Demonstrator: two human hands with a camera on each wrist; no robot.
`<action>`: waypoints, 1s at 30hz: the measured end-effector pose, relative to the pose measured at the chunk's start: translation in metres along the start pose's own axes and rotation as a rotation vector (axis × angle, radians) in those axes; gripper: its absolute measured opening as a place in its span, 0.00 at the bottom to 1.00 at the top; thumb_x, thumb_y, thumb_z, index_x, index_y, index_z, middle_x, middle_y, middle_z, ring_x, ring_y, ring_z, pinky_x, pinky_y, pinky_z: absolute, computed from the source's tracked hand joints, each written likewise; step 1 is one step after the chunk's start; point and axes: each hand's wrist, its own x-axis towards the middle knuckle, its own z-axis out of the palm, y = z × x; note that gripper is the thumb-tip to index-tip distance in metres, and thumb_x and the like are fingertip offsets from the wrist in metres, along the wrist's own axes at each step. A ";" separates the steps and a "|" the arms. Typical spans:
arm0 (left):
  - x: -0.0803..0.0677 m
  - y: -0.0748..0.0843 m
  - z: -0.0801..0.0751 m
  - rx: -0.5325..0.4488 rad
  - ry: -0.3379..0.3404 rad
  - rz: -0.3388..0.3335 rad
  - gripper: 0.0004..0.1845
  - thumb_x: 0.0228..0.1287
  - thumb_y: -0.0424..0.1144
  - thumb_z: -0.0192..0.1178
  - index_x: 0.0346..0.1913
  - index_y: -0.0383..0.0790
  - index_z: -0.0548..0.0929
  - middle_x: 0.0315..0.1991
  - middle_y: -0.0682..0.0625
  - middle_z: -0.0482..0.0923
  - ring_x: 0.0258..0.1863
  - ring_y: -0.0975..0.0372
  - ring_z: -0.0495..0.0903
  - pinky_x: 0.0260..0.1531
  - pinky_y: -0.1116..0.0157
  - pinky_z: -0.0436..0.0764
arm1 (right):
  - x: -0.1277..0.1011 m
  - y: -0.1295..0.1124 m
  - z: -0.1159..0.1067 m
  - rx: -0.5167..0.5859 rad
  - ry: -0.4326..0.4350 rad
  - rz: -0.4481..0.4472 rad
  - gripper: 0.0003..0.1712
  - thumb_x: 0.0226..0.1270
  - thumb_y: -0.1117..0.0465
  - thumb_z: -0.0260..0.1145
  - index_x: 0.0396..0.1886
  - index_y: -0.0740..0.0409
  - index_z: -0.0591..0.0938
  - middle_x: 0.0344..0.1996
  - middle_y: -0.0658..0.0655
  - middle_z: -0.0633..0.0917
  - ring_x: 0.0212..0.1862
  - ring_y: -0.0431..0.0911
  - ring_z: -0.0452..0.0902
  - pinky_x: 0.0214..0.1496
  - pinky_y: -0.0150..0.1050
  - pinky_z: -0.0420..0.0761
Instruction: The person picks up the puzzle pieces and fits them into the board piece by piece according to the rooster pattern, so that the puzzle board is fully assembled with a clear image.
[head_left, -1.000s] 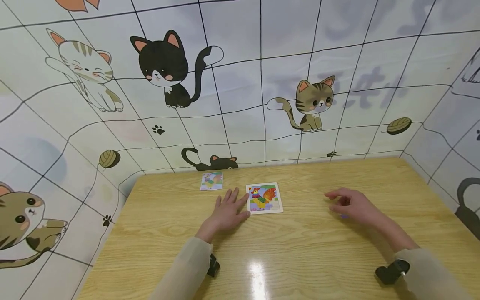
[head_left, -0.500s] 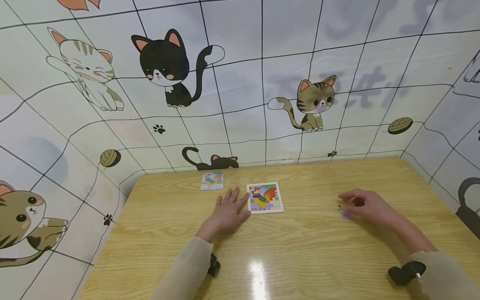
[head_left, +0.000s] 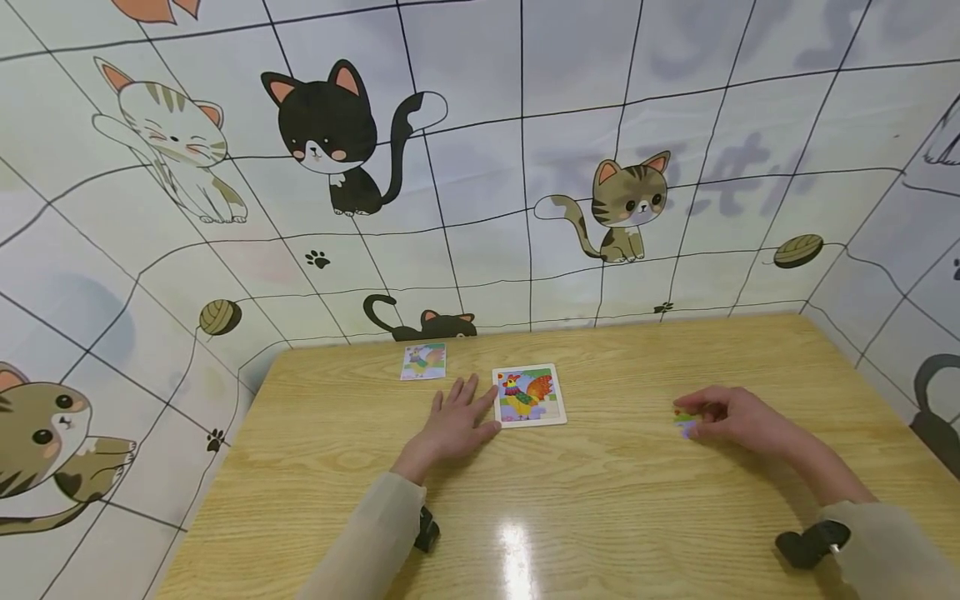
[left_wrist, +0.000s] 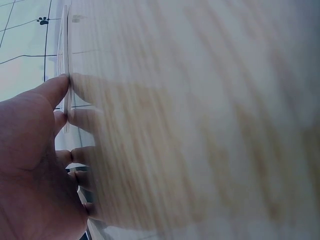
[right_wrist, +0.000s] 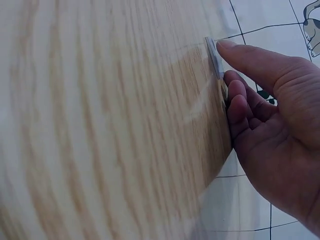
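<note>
Pinching a small puzzle piece (head_left: 684, 423) against the worktop (head_left: 600, 500), my right hand (head_left: 738, 419) has its grip clamped on it, thumb and curled fingers (right_wrist: 239, 102) at its edges; the piece lies flat on the wood, well to the right of the puzzle board (head_left: 528, 396). My left hand (head_left: 452, 427) rests flat with its grip apart, fingers straight, thumb touching the left edge of that board, which shows a rooster picture. A small picture card (head_left: 423, 362) lies near the far edge, just beyond my left fingertips
</note>
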 end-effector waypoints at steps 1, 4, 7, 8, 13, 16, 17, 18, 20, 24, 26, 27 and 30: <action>0.000 0.000 0.000 -0.003 0.001 0.000 0.34 0.80 0.55 0.50 0.82 0.47 0.60 0.82 0.38 0.42 0.81 0.43 0.39 0.73 0.35 0.40 | 0.000 0.000 0.000 -0.001 -0.002 -0.002 0.24 0.63 0.63 0.76 0.57 0.67 0.84 0.43 0.54 0.86 0.35 0.35 0.72 0.34 0.33 0.75; 0.000 -0.001 0.000 0.000 0.000 -0.005 0.34 0.80 0.55 0.50 0.82 0.49 0.59 0.83 0.39 0.42 0.81 0.43 0.38 0.73 0.35 0.39 | 0.000 -0.002 0.001 0.000 -0.005 -0.011 0.23 0.64 0.64 0.76 0.56 0.68 0.84 0.41 0.52 0.84 0.34 0.36 0.71 0.34 0.33 0.74; 0.001 -0.002 0.001 0.002 0.001 -0.009 0.34 0.80 0.55 0.50 0.82 0.49 0.59 0.83 0.39 0.41 0.81 0.43 0.38 0.73 0.35 0.39 | 0.000 -0.004 0.002 -0.004 -0.003 -0.044 0.21 0.64 0.64 0.75 0.55 0.67 0.85 0.40 0.52 0.84 0.34 0.36 0.70 0.34 0.33 0.73; 0.001 -0.002 0.001 0.004 -0.001 -0.012 0.34 0.80 0.55 0.50 0.82 0.50 0.59 0.83 0.39 0.41 0.81 0.44 0.37 0.73 0.36 0.38 | 0.000 -0.005 0.002 -0.006 -0.002 -0.057 0.20 0.64 0.64 0.75 0.55 0.67 0.86 0.39 0.52 0.83 0.33 0.36 0.70 0.33 0.33 0.72; 0.000 -0.002 0.001 -0.001 0.000 -0.009 0.34 0.80 0.55 0.50 0.82 0.49 0.59 0.83 0.39 0.42 0.81 0.43 0.38 0.73 0.35 0.39 | 0.001 -0.005 0.004 -0.014 0.006 -0.103 0.19 0.63 0.65 0.76 0.53 0.66 0.87 0.39 0.51 0.83 0.32 0.36 0.67 0.32 0.33 0.70; -0.001 -0.002 0.001 -0.002 0.004 -0.009 0.34 0.80 0.55 0.51 0.82 0.48 0.60 0.83 0.38 0.42 0.81 0.43 0.38 0.73 0.35 0.39 | 0.001 -0.005 0.005 -0.010 0.004 -0.091 0.19 0.63 0.65 0.76 0.53 0.66 0.87 0.38 0.51 0.83 0.32 0.37 0.67 0.31 0.33 0.69; -0.001 -0.002 0.001 -0.001 0.003 -0.010 0.34 0.80 0.55 0.51 0.82 0.48 0.59 0.83 0.39 0.42 0.81 0.43 0.38 0.73 0.35 0.39 | 0.001 -0.005 0.005 -0.008 0.002 -0.083 0.19 0.63 0.64 0.76 0.53 0.66 0.87 0.39 0.51 0.83 0.32 0.37 0.67 0.31 0.33 0.69; -0.001 -0.002 0.001 -0.001 0.002 -0.010 0.34 0.80 0.55 0.50 0.82 0.48 0.59 0.83 0.39 0.42 0.81 0.43 0.38 0.73 0.35 0.39 | 0.002 -0.005 0.005 -0.006 0.000 -0.075 0.19 0.63 0.64 0.76 0.53 0.65 0.86 0.39 0.51 0.83 0.32 0.37 0.67 0.32 0.33 0.69; -0.001 -0.001 0.001 -0.004 0.003 -0.008 0.34 0.80 0.55 0.50 0.82 0.48 0.59 0.83 0.38 0.42 0.81 0.43 0.38 0.73 0.35 0.39 | 0.002 -0.005 0.005 -0.004 -0.004 -0.059 0.19 0.63 0.63 0.76 0.53 0.65 0.86 0.40 0.52 0.83 0.32 0.37 0.67 0.32 0.33 0.70; -0.002 0.001 0.000 -0.010 0.005 -0.003 0.34 0.80 0.55 0.50 0.82 0.47 0.59 0.83 0.38 0.42 0.81 0.43 0.38 0.73 0.35 0.39 | 0.002 -0.007 0.007 -0.008 0.000 -0.047 0.19 0.62 0.63 0.77 0.52 0.63 0.85 0.42 0.53 0.82 0.32 0.37 0.67 0.33 0.34 0.71; -0.002 0.001 -0.001 -0.010 0.006 -0.002 0.34 0.80 0.55 0.50 0.82 0.47 0.59 0.83 0.38 0.42 0.81 0.43 0.38 0.73 0.35 0.39 | 0.003 -0.009 0.009 -0.003 0.003 -0.039 0.19 0.62 0.63 0.77 0.51 0.62 0.84 0.40 0.52 0.82 0.31 0.37 0.68 0.33 0.34 0.71; -0.002 0.001 -0.001 -0.009 0.006 -0.002 0.34 0.80 0.55 0.50 0.82 0.47 0.59 0.83 0.38 0.42 0.81 0.43 0.38 0.73 0.35 0.39 | 0.003 -0.010 0.010 0.003 0.002 -0.033 0.19 0.61 0.63 0.77 0.50 0.62 0.83 0.38 0.52 0.81 0.31 0.37 0.68 0.33 0.34 0.71; -0.002 0.001 -0.001 -0.006 0.009 0.001 0.34 0.80 0.55 0.50 0.82 0.48 0.59 0.82 0.38 0.42 0.81 0.43 0.38 0.73 0.35 0.39 | 0.005 -0.015 0.013 0.029 -0.001 -0.012 0.18 0.61 0.63 0.77 0.48 0.63 0.82 0.34 0.51 0.80 0.31 0.38 0.69 0.33 0.34 0.72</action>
